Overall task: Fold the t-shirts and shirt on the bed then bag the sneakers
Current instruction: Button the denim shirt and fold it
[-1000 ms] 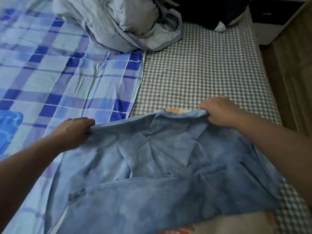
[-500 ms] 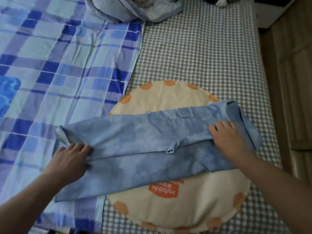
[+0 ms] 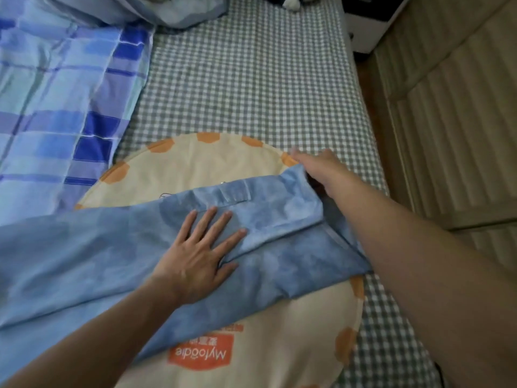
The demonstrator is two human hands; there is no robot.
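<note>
A light blue shirt (image 3: 92, 256) lies folded lengthwise in a long band across the bed, over a round cream cushion (image 3: 179, 169) with orange spots. My left hand (image 3: 198, 256) presses flat on the middle of the shirt, fingers spread. At the far right end of the shirt my right hand (image 3: 319, 166) grips the cloth and lifts that end off the cushion. No t-shirts or sneakers are in view.
The bed has a grey checked sheet (image 3: 251, 79) on the right and a blue plaid cover (image 3: 61, 102) on the left. A crumpled pale quilt (image 3: 145, 9) lies at the head. The bed's right edge meets a ribbed beige panel (image 3: 447, 121).
The shirt went from held up to lying in a folded band. My left hand moved from its left end to its middle. My right hand now lifts the right end.
</note>
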